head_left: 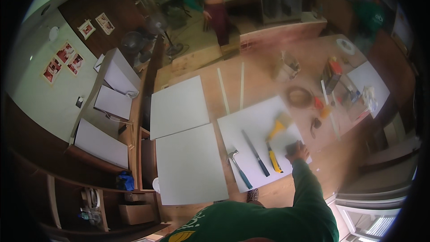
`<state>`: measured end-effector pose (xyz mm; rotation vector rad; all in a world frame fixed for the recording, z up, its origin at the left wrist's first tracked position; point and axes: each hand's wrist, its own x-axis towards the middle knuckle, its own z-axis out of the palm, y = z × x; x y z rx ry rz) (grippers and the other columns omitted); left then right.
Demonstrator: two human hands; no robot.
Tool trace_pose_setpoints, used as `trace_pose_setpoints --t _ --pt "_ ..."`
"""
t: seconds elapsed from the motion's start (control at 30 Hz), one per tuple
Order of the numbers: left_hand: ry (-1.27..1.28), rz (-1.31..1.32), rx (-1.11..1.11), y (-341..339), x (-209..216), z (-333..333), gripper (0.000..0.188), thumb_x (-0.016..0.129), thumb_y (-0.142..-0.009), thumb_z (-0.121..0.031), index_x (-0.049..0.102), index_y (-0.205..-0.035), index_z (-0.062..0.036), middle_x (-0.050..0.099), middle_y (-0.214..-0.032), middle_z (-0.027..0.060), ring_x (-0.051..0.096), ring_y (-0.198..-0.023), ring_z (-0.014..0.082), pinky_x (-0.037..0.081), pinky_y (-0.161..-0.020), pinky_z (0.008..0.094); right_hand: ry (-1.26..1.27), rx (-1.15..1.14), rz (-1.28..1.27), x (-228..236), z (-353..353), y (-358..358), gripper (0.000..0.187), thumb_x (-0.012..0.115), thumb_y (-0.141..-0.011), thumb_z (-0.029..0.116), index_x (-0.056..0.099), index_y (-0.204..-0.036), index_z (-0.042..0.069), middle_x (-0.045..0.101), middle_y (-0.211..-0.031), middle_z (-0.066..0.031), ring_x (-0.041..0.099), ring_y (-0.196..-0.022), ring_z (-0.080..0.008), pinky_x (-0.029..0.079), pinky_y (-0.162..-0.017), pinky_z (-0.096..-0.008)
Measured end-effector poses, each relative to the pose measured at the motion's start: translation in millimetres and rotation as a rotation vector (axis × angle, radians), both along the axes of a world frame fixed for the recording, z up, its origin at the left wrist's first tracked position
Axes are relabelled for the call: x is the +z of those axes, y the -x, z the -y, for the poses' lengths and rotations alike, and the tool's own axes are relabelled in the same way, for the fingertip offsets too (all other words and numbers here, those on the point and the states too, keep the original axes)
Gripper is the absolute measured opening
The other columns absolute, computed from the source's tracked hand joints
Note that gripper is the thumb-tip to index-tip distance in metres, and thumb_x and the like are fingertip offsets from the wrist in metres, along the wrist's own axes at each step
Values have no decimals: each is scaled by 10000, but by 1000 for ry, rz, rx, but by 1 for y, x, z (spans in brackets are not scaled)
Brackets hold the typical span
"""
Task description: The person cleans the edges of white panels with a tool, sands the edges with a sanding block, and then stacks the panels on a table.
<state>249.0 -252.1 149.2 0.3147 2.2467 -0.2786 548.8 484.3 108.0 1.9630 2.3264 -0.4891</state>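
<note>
A long wooden workbench (268, 65) fills the room, shelves (103, 121) along its left. Two white panels (179, 106) lie at the left, then a third white board (257, 127) carrying a hammer (238, 169), a dark chisel (256, 153) and a yellow knife (273, 160). The right hand (298, 152) is clamped on a dark block (293, 145) at that board's right edge. Clutter and another person (369, 18) lie further right

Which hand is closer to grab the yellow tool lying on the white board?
Probably the right. The right hand rests on the white board beside the yellow tool. The left hand is out of view.
</note>
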Motion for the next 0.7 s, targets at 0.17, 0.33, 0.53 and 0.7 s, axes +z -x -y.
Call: trace_pose_setpoints --t 0.17,0.33,0.53,0.7 --pt "-16 -23 -126 -3 -10 5 345 441 -1007 -276 626 -1211 -69 688 -1107 187 680 -1000 361 540 -848 490 50 4 -4 -14 4 -5 1196 861 -635 524 193 -1601 293 284 -1588 -205 301 -1441 -378 182 -1187 -571" --pt "-218 -301 -585 34 -19 -17 317 471 -988 -260 619 -1195 -72 703 -1021 171 695 -929 360 552 -773 500 -37 -89 -59 -19 26 15 1087 852 -652 539 318 -1557 263 318 -1577 -170 259 -1459 -380 151 -1187 -595" --pt "-712 91 -97 83 24 -187 213 526 -956 -247 650 -923 -78 652 -690 123 659 -674 310 517 -672 460 -171 468 -70 3 116 67 545 782 -800 326 571 -1253 108 708 -796 -93 721 -793 -284 565 -669 -452" --pt "-1179 446 45 69 49 -317 466 544 -1009 -409 590 -735 -34 597 -608 90 609 -561 210 514 -597 353 -75 883 -308 6 294 125 388 686 -905 218 617 -1260 77 706 -1082 -133 690 -971 -279 556 -847 -393"
